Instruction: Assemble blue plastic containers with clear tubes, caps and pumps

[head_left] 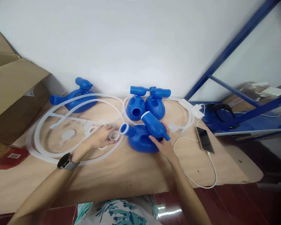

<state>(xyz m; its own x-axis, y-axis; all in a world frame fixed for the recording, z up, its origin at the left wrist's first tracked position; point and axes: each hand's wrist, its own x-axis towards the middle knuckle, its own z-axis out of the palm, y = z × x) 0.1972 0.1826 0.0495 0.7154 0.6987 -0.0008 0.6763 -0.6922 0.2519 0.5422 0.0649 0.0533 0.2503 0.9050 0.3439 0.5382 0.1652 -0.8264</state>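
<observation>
My right hand (164,144) is closed around a blue funnel-shaped piece with a white rim (154,125), held over a flat blue plastic container (138,139) that has an open spout to its left. My left hand (102,137), with a watch on the wrist, rests on the board, its fingers pinching a small white ring (114,135) beside that spout. Several small translucent parts (89,127) lie under and beside the left hand.
Two more blue containers (146,104) stand behind, and another (78,97) lies at the back left. A coil of white tubing (49,115) rings the board. A cardboard box (14,93) is at left, a phone (204,139) on a white cable at right, blue shelving (243,106) beyond.
</observation>
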